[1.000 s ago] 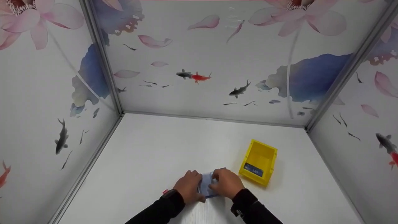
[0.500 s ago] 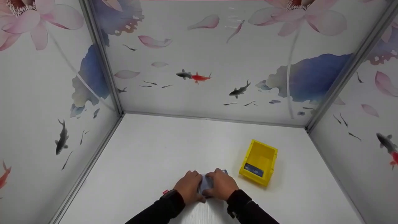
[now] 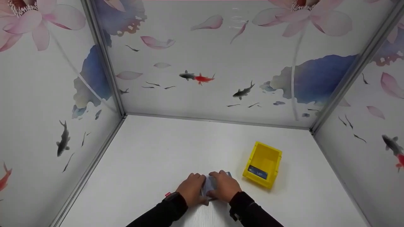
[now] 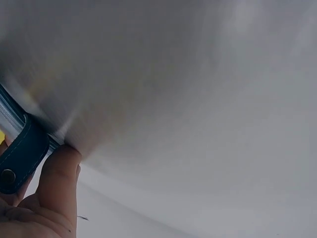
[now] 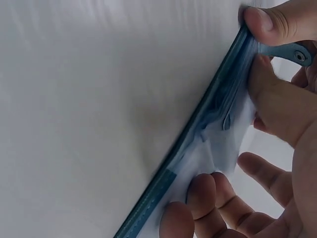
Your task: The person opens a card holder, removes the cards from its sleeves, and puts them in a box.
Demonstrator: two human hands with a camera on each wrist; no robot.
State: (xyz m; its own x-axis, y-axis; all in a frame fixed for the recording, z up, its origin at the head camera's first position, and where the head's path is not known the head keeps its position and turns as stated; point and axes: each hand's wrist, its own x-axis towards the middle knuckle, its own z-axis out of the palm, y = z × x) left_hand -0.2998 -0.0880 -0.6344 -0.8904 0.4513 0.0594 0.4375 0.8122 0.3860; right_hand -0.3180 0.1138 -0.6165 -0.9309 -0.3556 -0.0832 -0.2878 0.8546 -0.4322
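Head view puts the card holder [image 3: 208, 186] near the yellow bin [image 3: 265, 156], left of it, left-wrist cam has the left hand [image 4: 49, 206] clamped on the holder's edge, prob steadying it, and right-wrist cam has the right hand [image 5: 305, 163] curled onto clear sleeves [image 5: 224, 148], maybe for leafing.

Person in long black sleeves: left sleeve [image 3: 154, 211], right sleeve [image 3: 259, 213]. Thick dark band [image 3: 177, 201] round left wrist, small red tab [image 3: 168, 194] at outer edge. Small shiny fitting [image 3: 236, 217] at right cuff [image 3: 242, 199].
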